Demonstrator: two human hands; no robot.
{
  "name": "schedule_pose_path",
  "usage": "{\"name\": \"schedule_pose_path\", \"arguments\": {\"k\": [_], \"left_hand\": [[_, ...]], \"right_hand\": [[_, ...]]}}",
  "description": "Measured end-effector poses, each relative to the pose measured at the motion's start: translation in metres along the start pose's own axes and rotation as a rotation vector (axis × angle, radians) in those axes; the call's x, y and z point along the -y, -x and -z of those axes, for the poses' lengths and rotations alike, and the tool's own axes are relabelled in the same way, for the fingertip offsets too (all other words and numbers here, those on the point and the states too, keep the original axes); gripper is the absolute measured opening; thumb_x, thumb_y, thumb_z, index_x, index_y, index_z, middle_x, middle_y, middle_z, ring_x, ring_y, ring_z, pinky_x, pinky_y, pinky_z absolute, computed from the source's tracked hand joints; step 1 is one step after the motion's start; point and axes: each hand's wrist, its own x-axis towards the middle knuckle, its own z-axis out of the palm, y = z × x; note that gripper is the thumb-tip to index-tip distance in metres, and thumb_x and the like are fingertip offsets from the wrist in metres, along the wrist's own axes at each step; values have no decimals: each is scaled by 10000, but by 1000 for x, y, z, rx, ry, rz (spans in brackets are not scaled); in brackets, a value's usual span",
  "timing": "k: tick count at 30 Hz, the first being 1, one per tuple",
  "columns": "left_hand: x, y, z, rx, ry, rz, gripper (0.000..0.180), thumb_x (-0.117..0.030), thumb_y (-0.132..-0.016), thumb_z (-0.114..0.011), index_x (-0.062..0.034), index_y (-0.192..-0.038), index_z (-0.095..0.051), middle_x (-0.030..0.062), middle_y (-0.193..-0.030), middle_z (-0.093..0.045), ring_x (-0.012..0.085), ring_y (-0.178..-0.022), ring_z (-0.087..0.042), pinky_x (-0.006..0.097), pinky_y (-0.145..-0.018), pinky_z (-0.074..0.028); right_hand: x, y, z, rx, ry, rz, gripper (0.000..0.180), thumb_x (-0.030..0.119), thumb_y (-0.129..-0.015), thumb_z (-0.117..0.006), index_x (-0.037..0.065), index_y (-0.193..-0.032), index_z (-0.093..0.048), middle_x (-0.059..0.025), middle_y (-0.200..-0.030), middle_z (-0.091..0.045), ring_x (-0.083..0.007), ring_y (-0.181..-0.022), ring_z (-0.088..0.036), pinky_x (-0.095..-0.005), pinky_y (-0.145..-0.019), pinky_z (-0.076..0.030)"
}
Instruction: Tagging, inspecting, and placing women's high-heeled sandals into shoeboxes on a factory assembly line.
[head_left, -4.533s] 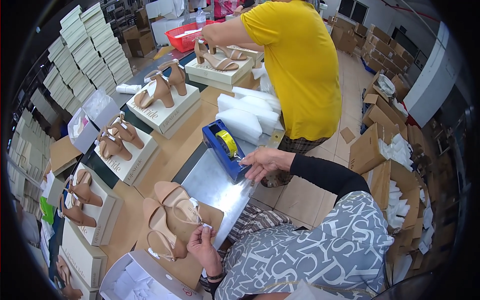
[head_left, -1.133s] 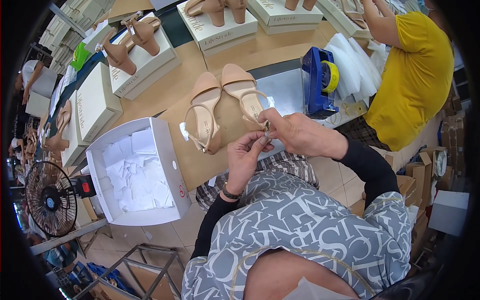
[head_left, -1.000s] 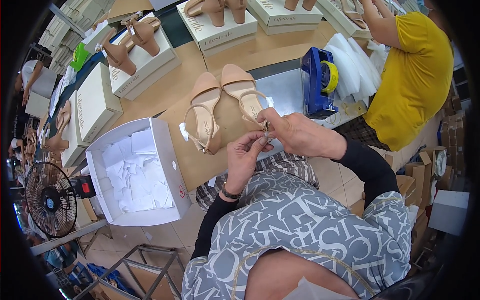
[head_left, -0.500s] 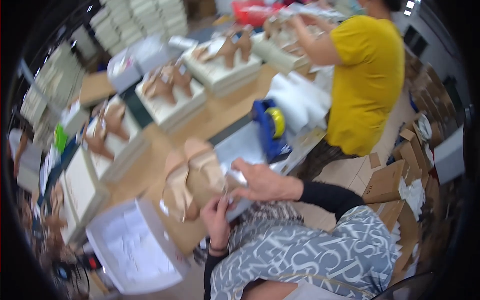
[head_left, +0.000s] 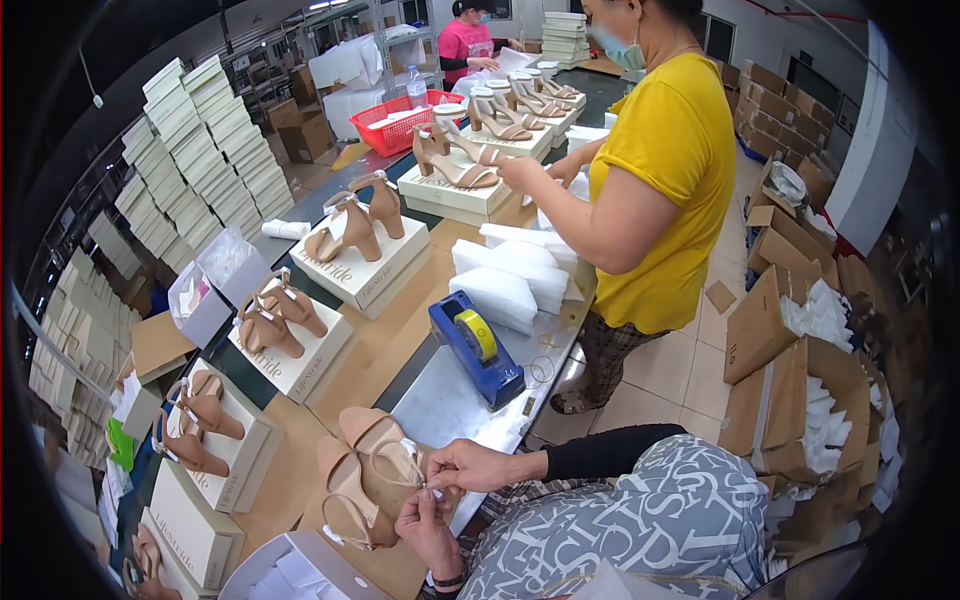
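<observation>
A pair of beige heeled sandals lies on the table in front of me, a nearer sandal [head_left: 340, 462] and a farther sandal [head_left: 362, 425]. Thin ankle straps loop up from them, with white wrapping on parts. My right hand [head_left: 475, 466] reaches in over the farther sandal, thumb and fingers pinched on its ankle strap [head_left: 395, 470] near the small buckle. Just below, my left hand [head_left: 430, 528] is closed in a pinch at the same strap's end. The fingertips of both hands nearly meet, and the buckle is mostly hidden between them.
A blue tape dispenser [head_left: 475, 350] stands on the metal sheet beyond my right hand. White boxes [head_left: 365, 265] topped with sandals line the table's far side. A white open box [head_left: 300, 570] sits at the near left. A co-worker in yellow [head_left: 665, 190] handles sandals ahead; cartons [head_left: 810, 400] stand at right.
My right hand, spread apart before, has come down to the strap beside my left hand and closed on it. The view has tilted up, showing more of the room. The co-worker's arms have lowered.
</observation>
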Motion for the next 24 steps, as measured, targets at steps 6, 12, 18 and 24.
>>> {"name": "schedule_pose_path", "arguments": {"k": [6, 12, 18, 24], "left_hand": [[0, 2, 2, -15, 44, 78, 173, -115, -842, -610, 37, -767, -579, 76, -658, -585, 107, -538, -536, 195, -503, -443], [4, 3, 1, -185, -102, -53, 171, -94, -818, -643, 10, -733, -535, 54, -646, -558, 98, -564, -521, 196, -521, -423], [5, 8, -20, -318, -493, -405, 180, -95, -809, -659, 22, -745, -538, 30, -657, -518, 94, -613, -474, 221, -563, -391], [6, 16, -10, -268, -517, -380, 157, -76, -838, -618, 73, -841, -570, 75, -778, -573, 109, -652, -512, 227, -587, -424]], "right_hand": [[-17, -4, -4, 31, -144, -5, 88, 77, -871, -539, 10, -816, -525, 19, -649, -494, -49, -580, -454, -207, -526, -383], [-20, -7, -5, 60, -183, -24, 85, 76, -876, -528, 19, -813, -523, 18, -658, -496, -44, -573, -452, -193, -518, -374], [-18, -6, -3, 27, -252, 4, 84, 79, -877, -529, 18, -819, -532, 18, -657, -501, -48, -564, -458, -189, -512, -376], [-27, -6, -15, 17, -273, 1, 78, 80, -878, -531, 14, -837, -540, 17, -669, -511, -47, -562, -452, -195, -512, -379]]}}
